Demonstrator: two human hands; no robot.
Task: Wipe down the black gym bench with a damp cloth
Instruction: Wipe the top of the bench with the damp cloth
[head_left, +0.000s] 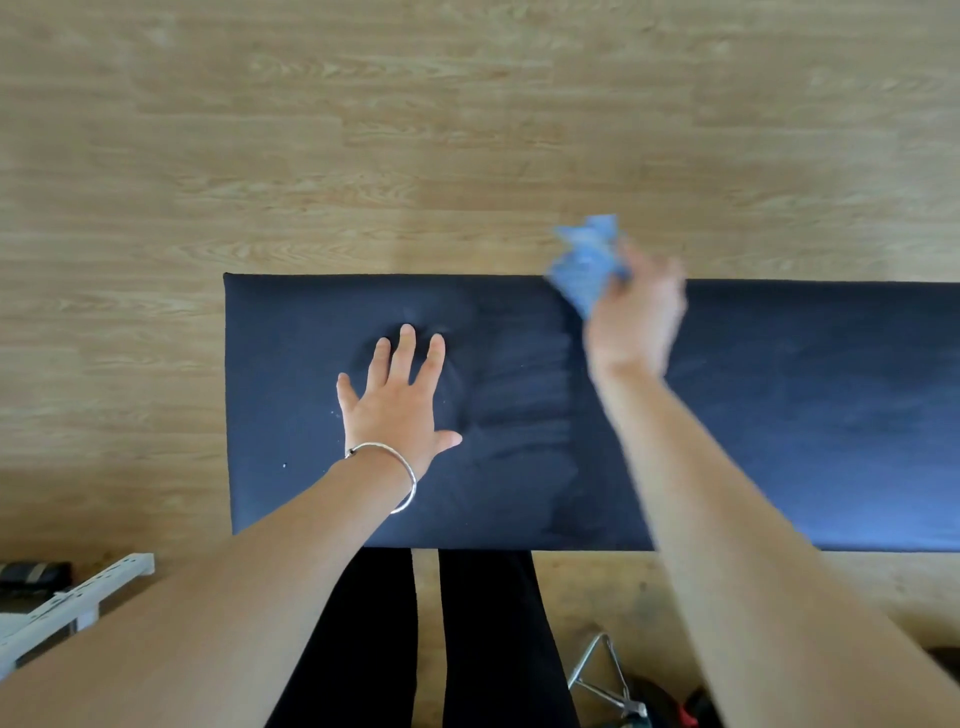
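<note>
The black padded table (779, 415) runs crosswise over a pale wood floor (363, 130), its left end in view and its right end cut off by the frame. The left hand (397, 400) lies palm down on the table's left part, its grip wide: fingers straight and spread, thumb out to the side, pressing a shallow dent into the padding and holding nothing. A thin silver bangle (400, 467) circles that wrist. The right hand (636, 322) is over the table's far edge, blurred, its grip closed round a crumpled blue cloth (587, 260) that sticks out beyond the fingers, past the far edge and above the floor; whether the cloth touches the table cannot be told. On the table between the two hands is a paler streaky patch (524, 395). At the table's near edge stand the person's legs (478, 634) in black, and a white perforated rail (78, 597) lies on the floor off the near left corner.
</note>
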